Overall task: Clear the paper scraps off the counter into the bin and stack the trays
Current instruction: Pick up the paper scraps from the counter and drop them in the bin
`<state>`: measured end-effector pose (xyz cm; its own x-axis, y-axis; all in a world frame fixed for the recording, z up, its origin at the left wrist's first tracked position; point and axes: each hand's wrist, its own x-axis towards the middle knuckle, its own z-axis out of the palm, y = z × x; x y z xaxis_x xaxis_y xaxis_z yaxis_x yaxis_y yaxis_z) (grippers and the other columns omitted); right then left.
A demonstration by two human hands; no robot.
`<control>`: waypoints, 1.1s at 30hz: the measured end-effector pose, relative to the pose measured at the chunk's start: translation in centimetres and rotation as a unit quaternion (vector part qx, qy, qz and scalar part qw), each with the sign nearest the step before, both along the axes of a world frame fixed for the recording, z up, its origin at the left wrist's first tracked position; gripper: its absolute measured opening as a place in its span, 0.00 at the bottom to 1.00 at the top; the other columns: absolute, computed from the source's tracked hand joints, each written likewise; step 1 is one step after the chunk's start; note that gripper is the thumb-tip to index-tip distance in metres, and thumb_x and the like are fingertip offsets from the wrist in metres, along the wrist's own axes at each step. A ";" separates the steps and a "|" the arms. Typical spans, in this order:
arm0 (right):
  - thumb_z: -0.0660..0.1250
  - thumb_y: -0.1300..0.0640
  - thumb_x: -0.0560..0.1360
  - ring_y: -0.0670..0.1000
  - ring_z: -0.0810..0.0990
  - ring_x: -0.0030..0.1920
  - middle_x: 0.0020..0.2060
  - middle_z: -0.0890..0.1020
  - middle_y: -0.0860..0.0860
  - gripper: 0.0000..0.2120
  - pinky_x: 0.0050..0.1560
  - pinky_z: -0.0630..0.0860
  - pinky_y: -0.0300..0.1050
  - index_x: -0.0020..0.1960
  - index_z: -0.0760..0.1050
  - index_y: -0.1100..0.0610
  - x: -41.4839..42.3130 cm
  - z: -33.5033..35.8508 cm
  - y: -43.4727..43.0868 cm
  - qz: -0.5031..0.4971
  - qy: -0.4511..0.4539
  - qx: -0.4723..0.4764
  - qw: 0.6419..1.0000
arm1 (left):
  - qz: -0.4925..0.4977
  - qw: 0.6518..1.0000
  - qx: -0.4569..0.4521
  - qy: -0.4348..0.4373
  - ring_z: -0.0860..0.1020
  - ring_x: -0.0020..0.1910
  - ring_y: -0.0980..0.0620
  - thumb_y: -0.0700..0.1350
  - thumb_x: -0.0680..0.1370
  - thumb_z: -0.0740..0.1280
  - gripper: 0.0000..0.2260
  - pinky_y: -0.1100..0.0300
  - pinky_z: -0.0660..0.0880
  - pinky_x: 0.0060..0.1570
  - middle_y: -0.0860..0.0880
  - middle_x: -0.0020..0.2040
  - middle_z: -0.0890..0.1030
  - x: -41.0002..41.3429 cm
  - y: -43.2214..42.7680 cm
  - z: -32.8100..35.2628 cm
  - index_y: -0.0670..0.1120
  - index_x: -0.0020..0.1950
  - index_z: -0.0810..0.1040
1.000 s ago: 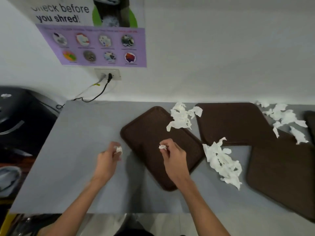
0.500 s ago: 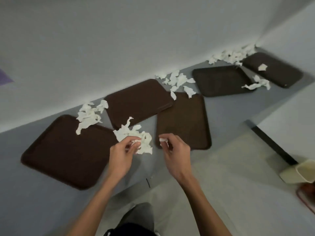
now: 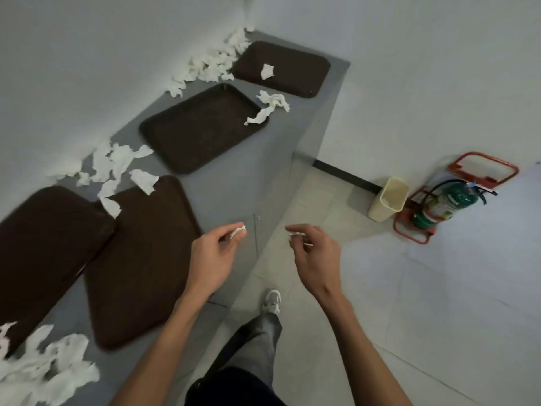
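Our left hand (image 3: pixel 213 253) pinches a small white paper scrap (image 3: pixel 237 230) over the grey counter (image 3: pixel 231 194) edge. Our right hand (image 3: pixel 314 253) pinches a second white scrap (image 3: pixel 292 233) above the floor. The tall beige plastic bin (image 3: pixel 388 199) stands upright, well apart.

We are pinching one small scrap (image 3: pixel 237 230) in our left hand (image 3: pixel 212 259) above the counter's (image 3: pixel 234 197) front edge. Our right hand (image 3: pixel 314 256) is pinching another scrap (image 3: pixel 292 233) out past that edge, over the floor. Four brown trays are lying flat along the counter: the left tray (image 3: pixel 44 247) is touching the near tray (image 3: pixel 140 259), while the middle tray (image 3: pixel 202 127) and the far tray (image 3: pixel 289 68) are sitting apart. Torn paper (image 3: pixel 117 168) is lying along the back edge, more paper (image 3: pixel 213 65) is crowding the far back corner, and a heap (image 3: pixel 49 373) is lying near the front edge at our left. The beige bin (image 3: pixel 388 199) is standing on the floor just beside a green fire extinguisher (image 3: pixel 448 203).
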<state>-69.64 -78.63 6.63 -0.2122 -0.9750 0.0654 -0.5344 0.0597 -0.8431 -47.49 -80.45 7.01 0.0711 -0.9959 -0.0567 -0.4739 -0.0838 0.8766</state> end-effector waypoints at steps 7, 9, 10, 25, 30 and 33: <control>0.69 0.61 0.81 0.40 0.85 0.48 0.54 0.86 0.46 0.12 0.51 0.81 0.31 0.60 0.86 0.49 -13.9 -0.2 -11.2 -0.120 0.005 0.021 0.993 | -0.101 0.995 0.019 0.009 0.83 0.55 0.64 0.48 0.81 0.71 0.11 0.60 0.80 0.60 0.57 0.56 0.86 -14.8 -16.3 -1.7 0.50 0.62 0.85; 0.70 0.61 0.81 0.41 0.85 0.50 0.55 0.85 0.45 0.12 0.52 0.82 0.33 0.61 0.86 0.49 -17.8 -0.5 -13.5 -0.158 -0.009 0.017 0.987 | -0.127 0.992 0.019 0.012 0.84 0.52 0.63 0.46 0.80 0.73 0.10 0.60 0.81 0.57 0.56 0.53 0.87 -19.2 -19.9 -1.5 0.49 0.60 0.87; 0.71 0.61 0.81 0.41 0.85 0.50 0.55 0.85 0.45 0.12 0.52 0.82 0.33 0.61 0.86 0.50 -19.8 -0.7 -14.7 -0.175 -0.015 0.015 0.984 | -0.137 0.990 0.028 0.015 0.85 0.49 0.62 0.45 0.79 0.73 0.09 0.60 0.82 0.55 0.56 0.51 0.88 -21.4 -21.5 -1.6 0.49 0.59 0.87; 0.72 0.61 0.80 0.41 0.83 0.47 0.56 0.83 0.47 0.11 0.50 0.82 0.33 0.58 0.86 0.48 -57.3 -19.8 -34.6 -0.225 0.019 0.121 0.967 | -0.148 0.985 0.087 0.000 0.84 0.43 0.62 0.48 0.77 0.77 0.06 0.68 0.79 0.42 0.58 0.43 0.85 -58.8 -41.0 -15.9 0.50 0.50 0.83; 0.71 0.60 0.81 0.46 0.82 0.50 0.57 0.78 0.46 0.09 0.53 0.85 0.45 0.56 0.85 0.47 -67.9 -30.7 -41.0 -0.170 0.049 0.193 0.965 | -0.145 0.978 0.151 -0.015 0.83 0.41 0.61 0.48 0.76 0.77 0.04 0.61 0.80 0.43 0.58 0.41 0.85 -71.9 -45.8 -27.0 0.51 0.47 0.83; 0.72 0.61 0.80 0.46 0.80 0.50 0.57 0.77 0.48 0.09 0.55 0.83 0.39 0.56 0.85 0.49 -73.0 -38.0 -44.8 -0.125 0.076 0.234 0.961 | -0.140 0.967 0.209 -0.039 0.83 0.43 0.57 0.48 0.77 0.76 0.04 0.57 0.81 0.45 0.55 0.43 0.85 -77.4 -48.3 -35.5 0.51 0.47 0.82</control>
<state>-142.59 -123.44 -31.32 -0.4662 -0.8249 -0.3198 -0.5686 0.5562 -0.6060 -124.91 -128.75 -28.53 -0.1776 -0.8676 -0.4644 -0.5920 -0.2828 0.7547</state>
